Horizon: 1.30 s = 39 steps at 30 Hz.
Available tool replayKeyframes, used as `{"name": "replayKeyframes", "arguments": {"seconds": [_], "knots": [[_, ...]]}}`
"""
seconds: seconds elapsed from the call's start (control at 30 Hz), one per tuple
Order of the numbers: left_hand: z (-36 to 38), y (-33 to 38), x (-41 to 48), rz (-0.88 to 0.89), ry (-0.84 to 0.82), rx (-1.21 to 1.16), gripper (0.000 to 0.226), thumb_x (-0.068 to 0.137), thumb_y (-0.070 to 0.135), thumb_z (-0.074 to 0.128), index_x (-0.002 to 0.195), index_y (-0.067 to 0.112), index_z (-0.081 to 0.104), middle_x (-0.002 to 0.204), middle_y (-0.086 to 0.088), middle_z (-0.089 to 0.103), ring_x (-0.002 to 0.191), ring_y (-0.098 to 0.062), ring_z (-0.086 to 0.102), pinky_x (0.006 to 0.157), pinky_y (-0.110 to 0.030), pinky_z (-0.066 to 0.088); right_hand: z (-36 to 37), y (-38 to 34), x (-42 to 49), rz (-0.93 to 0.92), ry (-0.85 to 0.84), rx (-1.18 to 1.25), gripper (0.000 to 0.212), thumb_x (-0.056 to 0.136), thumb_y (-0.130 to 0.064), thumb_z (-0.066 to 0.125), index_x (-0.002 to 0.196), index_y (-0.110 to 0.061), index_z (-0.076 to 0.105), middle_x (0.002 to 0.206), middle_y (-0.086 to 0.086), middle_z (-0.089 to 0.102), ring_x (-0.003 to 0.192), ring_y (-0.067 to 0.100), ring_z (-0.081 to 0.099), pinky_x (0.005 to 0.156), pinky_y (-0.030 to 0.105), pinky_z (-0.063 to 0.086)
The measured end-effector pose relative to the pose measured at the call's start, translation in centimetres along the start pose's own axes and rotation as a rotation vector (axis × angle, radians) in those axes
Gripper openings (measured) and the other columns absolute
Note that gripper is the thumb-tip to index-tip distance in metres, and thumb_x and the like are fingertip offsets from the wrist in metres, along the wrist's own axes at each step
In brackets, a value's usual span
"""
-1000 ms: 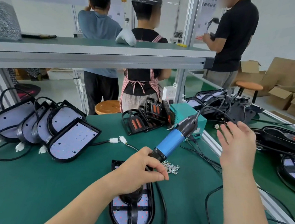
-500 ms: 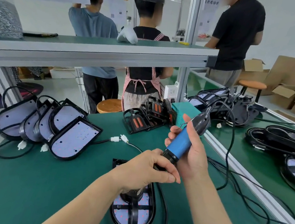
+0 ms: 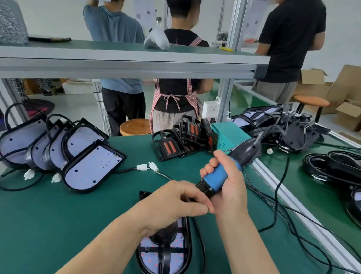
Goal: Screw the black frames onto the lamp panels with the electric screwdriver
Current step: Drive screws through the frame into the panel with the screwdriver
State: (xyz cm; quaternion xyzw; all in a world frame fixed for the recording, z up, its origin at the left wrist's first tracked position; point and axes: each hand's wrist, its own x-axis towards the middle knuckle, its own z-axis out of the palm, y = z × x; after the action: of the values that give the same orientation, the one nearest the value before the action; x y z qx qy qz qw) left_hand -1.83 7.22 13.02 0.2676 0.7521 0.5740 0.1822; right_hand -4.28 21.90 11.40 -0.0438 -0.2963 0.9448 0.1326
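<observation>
right hand (image 3: 229, 192) grips the blue barrel of the electric screwdriver (image 3: 244, 153); left hand (image 3: 169, 207) pinches its black nose above the lamp panel (image 3: 148, 255), black frame (image 3: 167, 249) laid on it, on the counter (image 3: 39, 223). i judge the step as seating the bit, tip hidden under the left hand. next: square the tool over the hole, then trigger.

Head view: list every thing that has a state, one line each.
right hand, grips the electric screwdriver
left hand, pinches its lower end
electric screwdriver, tilted, bit end down
black frame, lying on the near lamp panel
near lamp panel, flat on the table
left lamp panels, leaning in a row, frameless
</observation>
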Motion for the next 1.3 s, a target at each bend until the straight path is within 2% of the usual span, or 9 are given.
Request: {"name": "replayKeyframes", "arguments": {"seconds": [0.07, 0.13, 0.27, 0.33, 0.47, 0.63, 0.87, 1.13, 1.3], "knots": [[-1.0, -0.3, 0.0, -0.050, 0.205, -0.067, 0.017, 0.084, 0.008, 0.075, 0.078, 0.022, 0.081, 0.099, 0.001, 0.070, 0.086, -0.005, 0.064, 0.078, -0.011, 0.045, 0.1, -0.9, 0.5, -0.163, 0.094, -0.080, 0.017, 0.087, -0.004, 0.068, 0.079, -0.012, 0.056, 0.062, 0.003, 0.049, 0.049, 0.015, 0.046, 0.050, 0.026, 0.044], [-2.0, -0.8, -0.1, -0.108, 0.362, -0.066, 0.019, 0.086, 0.005, 0.072, 0.077, 0.019, 0.080, 0.083, 0.006, 0.073, 0.077, -0.005, 0.064, 0.076, -0.016, 0.049, 0.3, -2.1, 0.6, -0.302, 0.164, -0.124, 0.015, 0.090, -0.005, 0.066, 0.083, -0.012, 0.054, 0.062, 0.003, 0.051, 0.050, 0.016, 0.049, 0.052, 0.027, 0.046], [-2.0, -2.1, -0.9, -0.169, 0.501, -0.202, 0.021, 0.084, 0.000, 0.075, 0.076, 0.020, 0.079, 0.082, -0.004, 0.077, 0.077, -0.012, 0.068, 0.081, -0.028, 0.054, 0.9, -3.8, 0.0, -0.422, 0.207, -0.066, 0.022, 0.088, -0.012, 0.070, 0.093, -0.009, 0.049, 0.068, 0.004, 0.054, 0.057, 0.018, 0.053, 0.057, 0.029, 0.048], [-1.8, -2.6, -1.2, -0.176, 0.545, -0.255, 0.019, 0.081, -0.001, 0.077, 0.075, 0.018, 0.079, 0.081, -0.006, 0.077, 0.076, -0.014, 0.068, 0.080, -0.031, 0.053, 1.6, -4.3, -0.4, -0.468, 0.211, -0.046, 0.021, 0.088, -0.012, 0.070, 0.091, -0.009, 0.049, 0.067, 0.004, 0.053, 0.058, 0.019, 0.052, 0.059, 0.030, 0.047], [-1.6, -3.1, -1.4, -0.201, 0.551, -0.367, 0.016, 0.080, -0.006, 0.076, 0.080, 0.011, 0.076, 0.078, -0.008, 0.072, 0.075, -0.018, 0.064, 0.078, -0.032, 0.050, 2.6, -4.9, -1.3, -0.486, 0.196, -0.007, 0.018, 0.092, -0.012, 0.067, 0.082, -0.013, 0.052, 0.065, 0.000, 0.054, 0.056, 0.017, 0.052, 0.058, 0.029, 0.047], [-1.1, -2.9, -1.6, -0.221, 0.500, -0.501, 0.017, 0.081, -0.010, 0.072, 0.079, 0.007, 0.075, 0.076, -0.011, 0.069, 0.066, -0.014, 0.062, 0.066, -0.023, 0.048, 3.1, -4.4, -2.0, -0.452, 0.175, 0.002, 0.024, 0.092, -0.012, 0.066, 0.071, -0.016, 0.054, 0.066, 0.001, 0.054, 0.057, 0.017, 0.051, 0.058, 0.029, 0.047], [-0.8, -3.0, -1.9, -0.222, 0.490, -0.576, 0.018, 0.081, -0.010, 0.070, 0.077, 0.007, 0.076, 0.076, -0.014, 0.070, 0.071, -0.020, 0.056, 0.066, -0.030, 0.038, 2.7, -3.9, -2.1, -0.439, 0.209, -0.023, 0.021, 0.093, -0.012, 0.065, 0.077, -0.013, 0.051, 0.064, -0.001, 0.053, 0.056, 0.016, 0.050, 0.058, 0.028, 0.048], [-0.5, -3.0, -1.7, -0.211, 0.475, -0.614, 0.021, 0.082, -0.012, 0.068, 0.077, 0.007, 0.077, 0.079, -0.014, 0.070, 0.069, -0.016, 0.064, 0.072, -0.027, 0.046, 2.3, -4.0, -2.2, -0.451, 0.200, -0.034, 0.023, 0.091, -0.014, 0.067, 0.074, -0.015, 0.052, 0.064, -0.001, 0.054, 0.055, 0.016, 0.051, 0.059, 0.027, 0.049], [-0.3, -3.0, -1.7, -0.187, 0.499, -0.536, 0.025, 0.081, -0.011, 0.070, 0.073, 0.011, 0.078, 0.077, -0.012, 0.069, 0.068, -0.015, 0.063, 0.069, -0.027, 0.047, 2.1, -3.9, -2.5, -0.446, 0.211, -0.046, 0.022, 0.091, -0.013, 0.067, 0.073, -0.016, 0.054, 0.065, -0.001, 0.054, 0.056, 0.016, 0.051, 0.060, 0.028, 0.050]]}}
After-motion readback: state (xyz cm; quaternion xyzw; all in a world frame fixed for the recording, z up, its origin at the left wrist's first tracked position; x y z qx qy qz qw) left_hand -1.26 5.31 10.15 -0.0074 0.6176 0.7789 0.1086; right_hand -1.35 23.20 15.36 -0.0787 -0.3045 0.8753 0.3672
